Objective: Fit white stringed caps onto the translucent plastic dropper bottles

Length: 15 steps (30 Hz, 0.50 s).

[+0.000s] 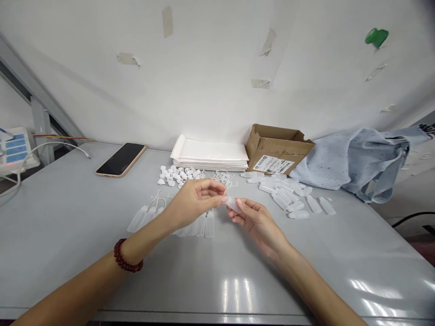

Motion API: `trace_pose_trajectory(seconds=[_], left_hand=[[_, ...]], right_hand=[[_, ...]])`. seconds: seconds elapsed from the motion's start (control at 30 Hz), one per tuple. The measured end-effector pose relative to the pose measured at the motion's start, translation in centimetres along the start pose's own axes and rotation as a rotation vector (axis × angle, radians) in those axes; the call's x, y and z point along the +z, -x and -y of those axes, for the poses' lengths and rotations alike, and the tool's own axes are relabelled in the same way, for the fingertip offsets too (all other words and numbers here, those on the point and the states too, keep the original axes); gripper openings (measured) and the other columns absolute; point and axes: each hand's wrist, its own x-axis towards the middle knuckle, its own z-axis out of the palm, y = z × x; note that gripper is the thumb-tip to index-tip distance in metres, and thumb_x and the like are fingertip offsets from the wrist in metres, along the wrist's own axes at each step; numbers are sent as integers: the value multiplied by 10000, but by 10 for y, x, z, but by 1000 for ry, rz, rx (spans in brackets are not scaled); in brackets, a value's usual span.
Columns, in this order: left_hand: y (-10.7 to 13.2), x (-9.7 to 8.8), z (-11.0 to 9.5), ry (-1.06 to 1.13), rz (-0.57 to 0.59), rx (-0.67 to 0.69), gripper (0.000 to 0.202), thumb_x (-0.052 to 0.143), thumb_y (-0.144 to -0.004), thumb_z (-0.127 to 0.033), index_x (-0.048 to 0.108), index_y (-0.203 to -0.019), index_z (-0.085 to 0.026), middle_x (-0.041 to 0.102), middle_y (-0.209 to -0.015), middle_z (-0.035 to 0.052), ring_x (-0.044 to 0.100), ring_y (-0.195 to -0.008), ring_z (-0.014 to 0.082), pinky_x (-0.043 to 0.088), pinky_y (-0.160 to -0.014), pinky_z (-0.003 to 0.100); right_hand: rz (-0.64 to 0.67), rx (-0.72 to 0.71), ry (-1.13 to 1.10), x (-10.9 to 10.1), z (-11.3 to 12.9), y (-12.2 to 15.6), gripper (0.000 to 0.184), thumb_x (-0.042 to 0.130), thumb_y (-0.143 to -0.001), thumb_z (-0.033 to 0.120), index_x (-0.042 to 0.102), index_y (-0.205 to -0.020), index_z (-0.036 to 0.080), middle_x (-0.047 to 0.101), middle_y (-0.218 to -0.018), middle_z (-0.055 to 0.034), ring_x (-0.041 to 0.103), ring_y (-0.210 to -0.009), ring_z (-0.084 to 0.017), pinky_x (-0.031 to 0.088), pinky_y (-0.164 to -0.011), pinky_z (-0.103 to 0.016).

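Observation:
My right hand (pixel 258 224) grips a small translucent plastic bottle (pixel 234 205) between thumb and fingers, tilted above the table. At the bottle's neck, the thumb and forefinger of my left hand (pixel 200 197) pinch a thin white strap, partly hidden by the fingertips. Below and behind my left hand lie bottles with white straps on them (pixel 139 218), in two groups. A pile of loose white straps (pixel 226 178) lies just beyond my fingers, with small white caps (pixel 183 175) to its left. Bare bottles (pixel 283 194) are scattered to the right.
White padded envelopes (pixel 210 151) are stacked against the wall, beside an open cardboard box (pixel 278 149). A phone (pixel 121 159) lies at the back left, near a white cable (pixel 64 144) and a power strip (pixel 16 149). Light blue fabric (pixel 340 158) drapes over the back right.

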Motion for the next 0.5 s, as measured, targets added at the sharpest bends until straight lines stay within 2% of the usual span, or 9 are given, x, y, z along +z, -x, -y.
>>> trace_pose_trajectory(seconds=[0.07,0.2,0.33,0.5], left_hand=[[1,2,3,-4,40,22,180,688,-752,-300,668,-899,-199,681,-913,37,652,-834,166,547,-733,267],[0,6,7,-29,35,94,164,679,-752,-272,669,-900,-202,639,-983,43,616,-807,142,537,-766,276],[0,10,8,-47,28,126,165,666,-768,-297,678,-903,-201,621,-991,47,600,-819,143,531,-781,277],[2,16,9,-58,23,118,172,653,-780,-289,694,-917,-194,630,-972,42,607,-803,140,527,-787,272]], right_hand=[[22,46,-64,1,0,0,250,726,-741,375,690,-785,132,664,-753,-38,608,-667,-107,505,-683,-235],[70,108,-148,1,0,0,254,698,-777,369,679,-765,116,664,-742,-35,597,-611,-78,494,-606,-181],[133,142,-187,2,-2,1,274,674,-795,391,644,-749,122,632,-653,-11,552,-512,-66,458,-505,-172],[207,143,-220,4,-5,2,257,648,-822,380,598,-750,137,592,-599,14,511,-460,-60,435,-481,-176]])
